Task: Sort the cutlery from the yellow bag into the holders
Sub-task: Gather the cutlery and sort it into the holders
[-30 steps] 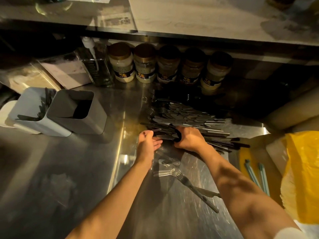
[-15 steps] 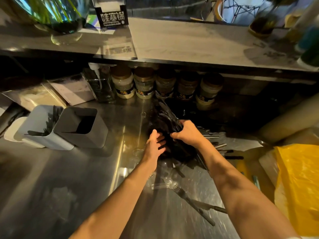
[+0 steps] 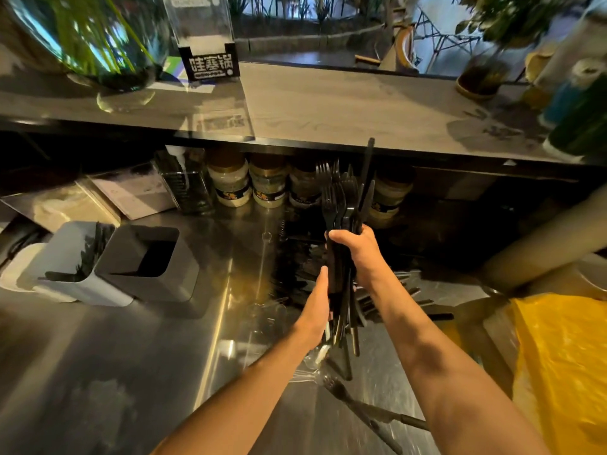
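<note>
Standing upright, fork bundle (image 3: 341, 224), tines up

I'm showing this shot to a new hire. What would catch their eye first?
Centre frame, the right hand grips an upright bundle of dark forks, steadied lower down by the left hand. Two holders stand at left on the steel counter, and the yellow bag glows at right.
</note>
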The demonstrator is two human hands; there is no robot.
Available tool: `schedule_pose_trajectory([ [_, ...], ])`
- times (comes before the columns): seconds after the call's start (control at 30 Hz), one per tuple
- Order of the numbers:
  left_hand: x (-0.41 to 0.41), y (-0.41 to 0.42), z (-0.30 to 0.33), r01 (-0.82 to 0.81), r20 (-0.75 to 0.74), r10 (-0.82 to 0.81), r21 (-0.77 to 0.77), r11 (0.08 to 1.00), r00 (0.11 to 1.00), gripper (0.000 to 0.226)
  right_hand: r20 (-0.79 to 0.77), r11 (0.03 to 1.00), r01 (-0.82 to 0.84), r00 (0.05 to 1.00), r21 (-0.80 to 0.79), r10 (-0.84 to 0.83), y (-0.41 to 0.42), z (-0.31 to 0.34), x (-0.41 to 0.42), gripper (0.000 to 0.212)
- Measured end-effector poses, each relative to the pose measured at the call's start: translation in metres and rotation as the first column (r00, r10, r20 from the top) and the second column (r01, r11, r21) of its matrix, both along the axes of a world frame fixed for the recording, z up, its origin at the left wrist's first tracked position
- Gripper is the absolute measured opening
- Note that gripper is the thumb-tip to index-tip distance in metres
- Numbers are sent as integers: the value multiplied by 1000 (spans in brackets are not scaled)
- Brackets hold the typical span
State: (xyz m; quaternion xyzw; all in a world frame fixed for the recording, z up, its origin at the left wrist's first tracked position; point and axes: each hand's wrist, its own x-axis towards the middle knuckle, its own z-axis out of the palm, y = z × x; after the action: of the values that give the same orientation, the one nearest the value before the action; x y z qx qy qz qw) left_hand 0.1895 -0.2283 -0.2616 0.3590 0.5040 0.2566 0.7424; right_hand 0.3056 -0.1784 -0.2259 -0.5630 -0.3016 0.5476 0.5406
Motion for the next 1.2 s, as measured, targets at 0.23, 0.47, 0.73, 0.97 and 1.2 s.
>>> schedule_pose_trajectory([
  [0.23, 2, -6, -15, 20, 5, -20, -31, 999, 1000, 79, 1, 1000, -6, 1000, 22, 6, -4, -4, 6, 63],
  [0.47, 15, -6, -7, -57, 62, 64, -107, 993, 996, 59, -45, 997, 43, 998, 70, -39, -11, 2, 8, 60],
  [0.73, 12, 21, 23, -4, -124, 18, 110, 994, 992, 52, -238, 941, 254, 950, 223, -200, -13, 26, 13, 8],
  [0.97, 5, 27, 31, 193, -220, -158, 144, 971, 962, 53, -390, 882, 453, 841, 128, -376, -23, 14, 10, 38],
  [1.2, -14, 31, 41, 473, -179, -446, 151, 868, 877, 48, -526, 787, 609, 638, -103, -562, -36, -7, 25, 12],
])
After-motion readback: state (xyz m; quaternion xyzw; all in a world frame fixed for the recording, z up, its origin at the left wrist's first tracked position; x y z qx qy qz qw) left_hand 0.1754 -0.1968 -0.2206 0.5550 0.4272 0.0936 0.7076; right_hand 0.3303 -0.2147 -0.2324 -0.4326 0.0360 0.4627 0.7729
